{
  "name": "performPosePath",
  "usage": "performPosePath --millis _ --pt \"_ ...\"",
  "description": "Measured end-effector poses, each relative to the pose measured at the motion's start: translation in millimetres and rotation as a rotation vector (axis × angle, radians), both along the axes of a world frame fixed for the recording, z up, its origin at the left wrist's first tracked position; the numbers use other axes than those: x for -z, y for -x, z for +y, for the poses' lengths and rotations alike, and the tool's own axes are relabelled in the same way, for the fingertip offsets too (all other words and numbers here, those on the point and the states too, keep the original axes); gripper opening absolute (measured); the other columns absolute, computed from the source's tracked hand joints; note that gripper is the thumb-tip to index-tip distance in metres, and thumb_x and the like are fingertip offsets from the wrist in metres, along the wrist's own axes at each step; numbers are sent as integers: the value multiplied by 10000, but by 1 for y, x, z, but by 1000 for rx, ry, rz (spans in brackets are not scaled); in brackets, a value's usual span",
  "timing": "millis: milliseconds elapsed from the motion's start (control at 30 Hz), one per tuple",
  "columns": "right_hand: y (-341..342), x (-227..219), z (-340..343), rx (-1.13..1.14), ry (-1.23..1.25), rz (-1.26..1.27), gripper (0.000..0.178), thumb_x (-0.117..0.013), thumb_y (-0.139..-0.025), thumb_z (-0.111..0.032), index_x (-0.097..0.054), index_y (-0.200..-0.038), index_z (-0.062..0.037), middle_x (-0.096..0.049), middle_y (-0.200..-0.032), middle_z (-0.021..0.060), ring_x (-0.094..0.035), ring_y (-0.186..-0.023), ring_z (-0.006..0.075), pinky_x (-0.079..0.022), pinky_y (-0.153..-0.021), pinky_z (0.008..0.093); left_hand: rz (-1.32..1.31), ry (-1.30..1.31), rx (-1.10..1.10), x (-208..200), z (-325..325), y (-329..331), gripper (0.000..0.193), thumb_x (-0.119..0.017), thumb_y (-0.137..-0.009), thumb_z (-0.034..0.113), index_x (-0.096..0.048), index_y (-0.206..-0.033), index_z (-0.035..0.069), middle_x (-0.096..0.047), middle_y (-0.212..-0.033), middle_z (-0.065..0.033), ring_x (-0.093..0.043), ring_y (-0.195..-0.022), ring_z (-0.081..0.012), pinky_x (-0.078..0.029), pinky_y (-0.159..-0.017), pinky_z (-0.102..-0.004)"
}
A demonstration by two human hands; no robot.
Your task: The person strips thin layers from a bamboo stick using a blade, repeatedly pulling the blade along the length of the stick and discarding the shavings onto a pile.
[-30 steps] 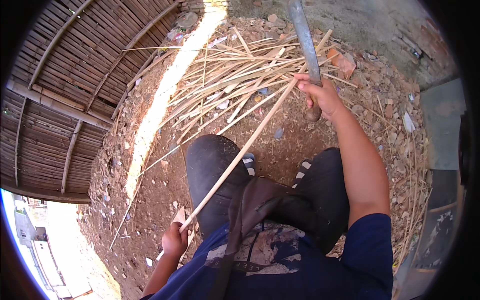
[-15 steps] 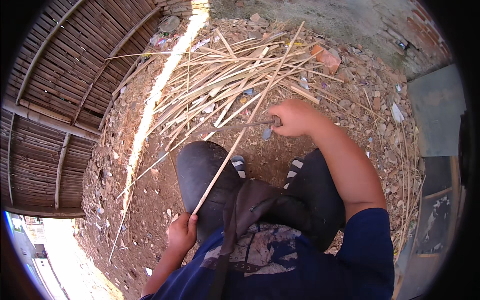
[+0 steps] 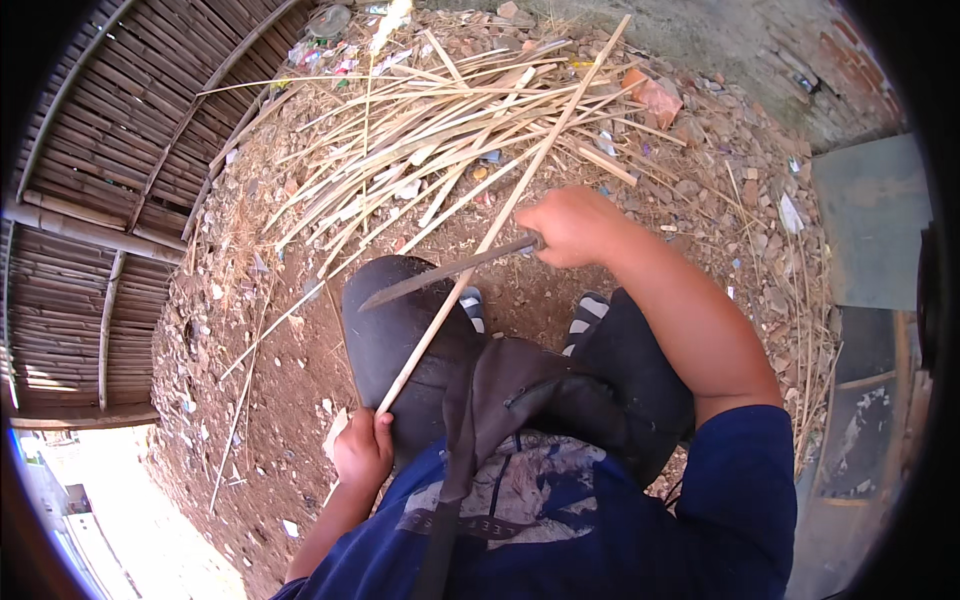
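A long, pale bamboo strip (image 3: 501,217) slants from beside my left knee up over the far heap. My left hand (image 3: 362,447) is closed around its near end, with the thumb along it. In my right hand (image 3: 574,228) is the handle of a long, dark-bladed knife (image 3: 430,281); the fist hides most of that handle. The blade points left and crosses the strip about midway, with its tip above my left knee. Whether the edge bites into the strip I cannot tell.
Beyond my feet lies a heap of split bamboo strips (image 3: 400,150) on rubble-strewn dirt. A woven bamboo wall (image 3: 110,150) stands at the left, a plastered wall (image 3: 720,50) at the far right. A broken brick (image 3: 654,98) lies beside the heap; grey panels (image 3: 868,225) lean at the right.
The knife has come nearer along the strip, and its blade has turned so the flat shows and the tip sits lower. My left hand keeps its grip. The view has shifted slightly.
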State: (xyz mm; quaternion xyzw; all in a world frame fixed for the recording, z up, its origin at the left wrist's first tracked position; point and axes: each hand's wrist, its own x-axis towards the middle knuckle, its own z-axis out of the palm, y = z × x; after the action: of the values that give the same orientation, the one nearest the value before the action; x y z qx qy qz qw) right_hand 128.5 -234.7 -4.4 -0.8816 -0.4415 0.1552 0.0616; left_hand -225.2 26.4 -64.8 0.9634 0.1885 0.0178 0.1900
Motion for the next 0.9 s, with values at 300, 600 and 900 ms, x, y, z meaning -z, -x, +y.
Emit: performPosePath --millis 300,600,900 --pt "-8 17 -5 95 -118 -43 316 -692 -740 -184 -699 -1041 -87 -711 -866 163 -703 -868 367 -563 -767 482 50 23 -6 -13 -2 -5 317 -568 -1016 322 -530 -865 45 -624 -705 -239 -621 -643 -471 -471 -574 -550" --pt "-72 62 -54 371 -212 -18 382 -732 -772 -217 -671 -1096 -24 -706 -931 213 -690 -903 377 -547 -808 459 83 -25 9 -10 5 -12 340 -555 -1018 357 -528 -872 51 -613 -668 -225 -620 -647 -458 -478 -591 -549" --pt "-52 24 -36 370 -371 38 372 -786 -765 -304 -699 -1001 -30 -697 -839 190 -690 -816 360 -525 -739 458 73 109 35 -10 6 -8 340 -540 -1027 325 -530 -844 38 -616 -677 -236 -615 -654 -469 -468 -596 -544"
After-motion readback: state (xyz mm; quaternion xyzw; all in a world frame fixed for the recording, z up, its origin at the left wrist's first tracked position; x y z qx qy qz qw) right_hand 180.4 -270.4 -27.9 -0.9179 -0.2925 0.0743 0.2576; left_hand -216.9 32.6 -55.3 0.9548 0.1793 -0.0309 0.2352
